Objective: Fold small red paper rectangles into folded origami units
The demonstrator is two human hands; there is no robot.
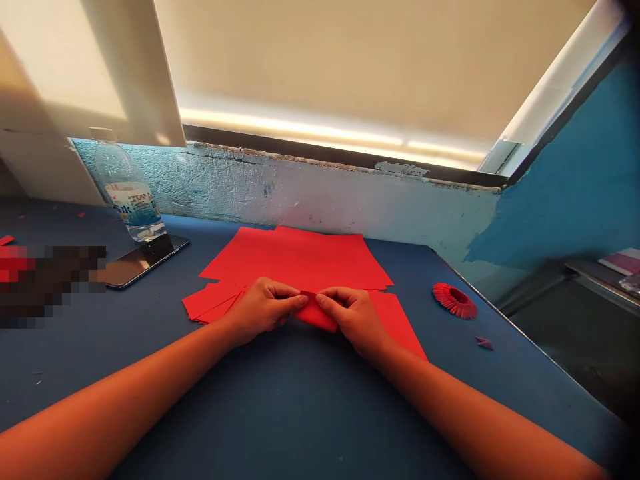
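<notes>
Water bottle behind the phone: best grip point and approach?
Probably the upper body of the plastic water bottle, above its label, from the right: it stands upright by the wall, and the phone lies at its base in front.

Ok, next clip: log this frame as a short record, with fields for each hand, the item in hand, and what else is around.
Left hand: pinches the near edge of the piece
Right hand: pinches the far edge of the same piece
Item in hand: small folded red paper piece
Beneath hands: loose red paper sheets on a dark blue tabletop
Left of hands: plastic water bottle beside a smartphone
Right of hands: ring of folded red paper units; dark red folded paper piece
</notes>
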